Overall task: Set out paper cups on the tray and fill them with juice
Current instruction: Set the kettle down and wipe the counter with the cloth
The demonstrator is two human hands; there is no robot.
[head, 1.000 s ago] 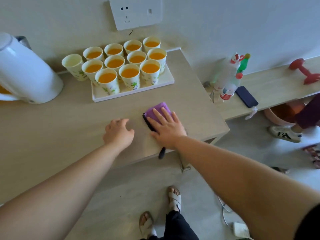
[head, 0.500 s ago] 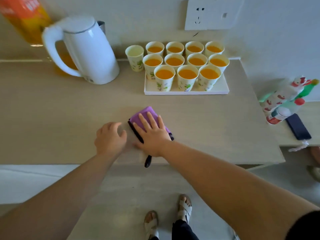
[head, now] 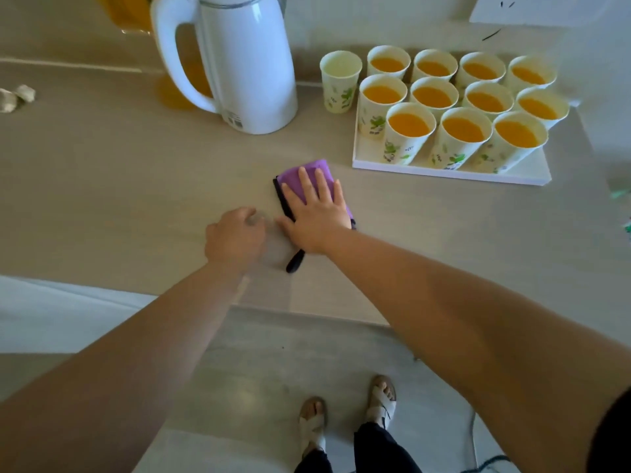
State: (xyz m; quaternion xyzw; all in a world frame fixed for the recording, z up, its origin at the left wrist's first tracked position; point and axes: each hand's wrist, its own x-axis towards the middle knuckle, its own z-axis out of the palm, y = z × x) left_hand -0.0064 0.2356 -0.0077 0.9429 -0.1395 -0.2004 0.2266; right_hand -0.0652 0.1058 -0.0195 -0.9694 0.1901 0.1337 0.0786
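Observation:
A white tray (head: pixel 454 172) at the back right of the table carries several paper cups filled with orange juice (head: pixel 409 126). One more paper cup (head: pixel 339 81), without orange juice, stands on the table just left of the tray. My right hand (head: pixel 316 213) lies flat with straight fingers on a folded purple cloth (head: pixel 309 170) that has a black edge and loop. My left hand (head: pixel 235 235) rests on the table beside it, fingers loosely curled, holding nothing.
A white electric kettle (head: pixel 246 59) stands at the back, left of the cups. An orange juice container (head: pixel 177 73) sits behind it. Crumpled paper bits (head: pixel 15 95) lie at the far left. A wall socket (head: pixel 532 8) is above the tray. The table's front edge runs below my hands.
The view has swung left, so the kettle is now central. My right hand has slid the purple cloth left across the table. My left hand stays beside it.

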